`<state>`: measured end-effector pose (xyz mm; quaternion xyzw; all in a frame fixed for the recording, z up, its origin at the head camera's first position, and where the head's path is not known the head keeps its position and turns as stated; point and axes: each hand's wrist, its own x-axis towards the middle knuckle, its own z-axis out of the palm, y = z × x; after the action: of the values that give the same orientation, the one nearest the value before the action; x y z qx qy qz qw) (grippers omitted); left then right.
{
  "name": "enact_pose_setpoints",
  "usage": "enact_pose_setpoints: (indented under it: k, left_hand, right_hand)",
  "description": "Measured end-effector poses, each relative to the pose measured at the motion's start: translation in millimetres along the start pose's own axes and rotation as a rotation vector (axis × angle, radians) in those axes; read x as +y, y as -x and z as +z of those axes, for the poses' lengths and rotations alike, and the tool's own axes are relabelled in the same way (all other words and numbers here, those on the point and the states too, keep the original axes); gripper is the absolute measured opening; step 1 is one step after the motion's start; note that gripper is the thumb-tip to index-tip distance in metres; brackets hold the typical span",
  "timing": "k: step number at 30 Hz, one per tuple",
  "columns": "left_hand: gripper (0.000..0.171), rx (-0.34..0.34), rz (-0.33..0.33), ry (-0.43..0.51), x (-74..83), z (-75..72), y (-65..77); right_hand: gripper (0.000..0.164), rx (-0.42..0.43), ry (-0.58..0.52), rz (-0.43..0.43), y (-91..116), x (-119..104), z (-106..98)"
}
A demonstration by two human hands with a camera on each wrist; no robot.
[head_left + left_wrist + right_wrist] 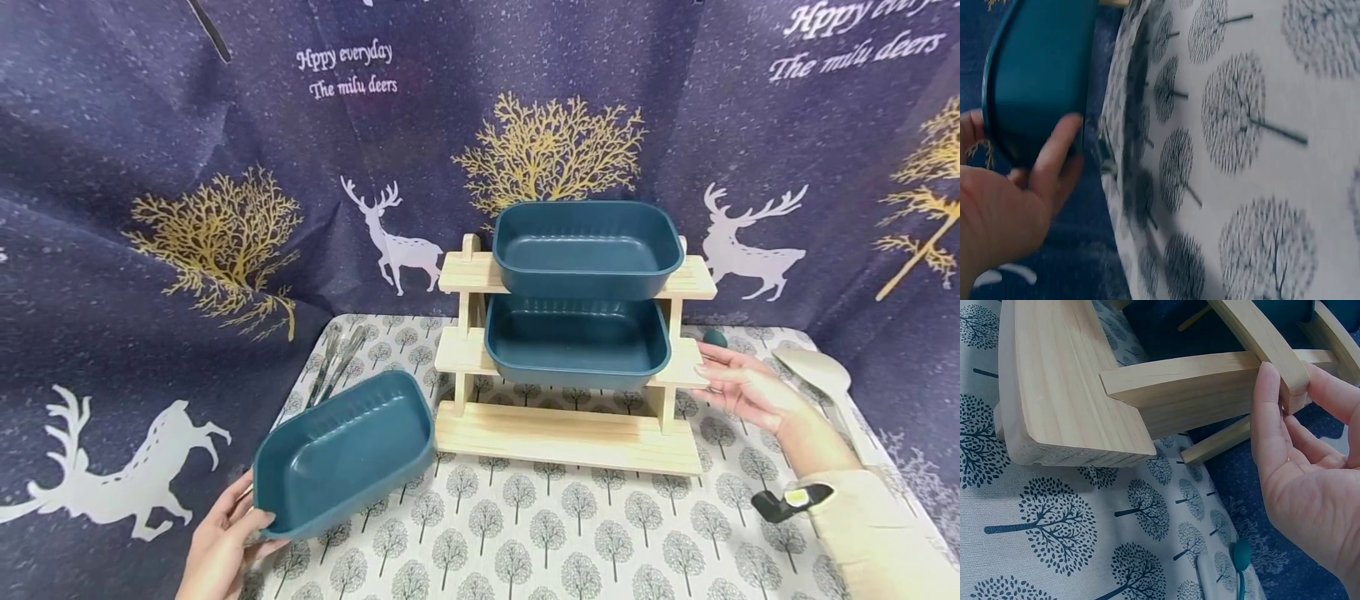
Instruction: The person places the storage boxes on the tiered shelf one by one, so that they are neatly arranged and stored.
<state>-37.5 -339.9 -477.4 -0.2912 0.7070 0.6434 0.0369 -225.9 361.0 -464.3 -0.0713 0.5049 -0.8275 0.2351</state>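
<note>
My left hand (225, 529) grips a dark teal rectangular tub (348, 454) by its near left end, the thumb over the rim. In the left wrist view, the fingers of that hand spread under the tub (1041, 69), which is raised above the tablecloth. My right hand (746, 392) pinches the right end of the middle shelf of a three-tier wooden rack (570, 433). Close up, the thumb and fingers sit around the shelf's end (1291, 381). Similar teal tubs stand on the rack, one on the top tier (588, 250) and one on the middle tier (577, 337). The bottom tier is bare.
Metal utensils (337, 362) lie at the table's left edge, behind the held tub. On the right, a large pale spoon (817, 371) lies beside my right forearm, with a small dark green round utensil end (715, 337) behind the hand. A dark blue printed curtain (420, 142) hangs behind.
</note>
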Motion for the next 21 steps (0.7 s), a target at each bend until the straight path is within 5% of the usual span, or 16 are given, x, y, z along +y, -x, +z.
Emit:
enact_pose_setpoints:
  k: [6, 15, 21]
  left_hand:
    - [0.081, -0.123, 0.075, -0.061, -2.3, 3.4, 8.8]
    - [0.077, -0.347, 0.254, 0.046, 3.3, 64.8, 24.3]
    - [0.081, -0.472, 0.255, 0.064, 11.8, 105.0, 29.7]
  right_hand:
    - [0.044, -0.004, -0.009, 0.002, -0.4, 1.0, -0.2]
    - [0.043, -0.017, -0.01, -0.001, 0.0, 0.6, -1.1]
    - [0.044, -0.011, -0.01, 0.001, -1.3, 0.7, -1.6]
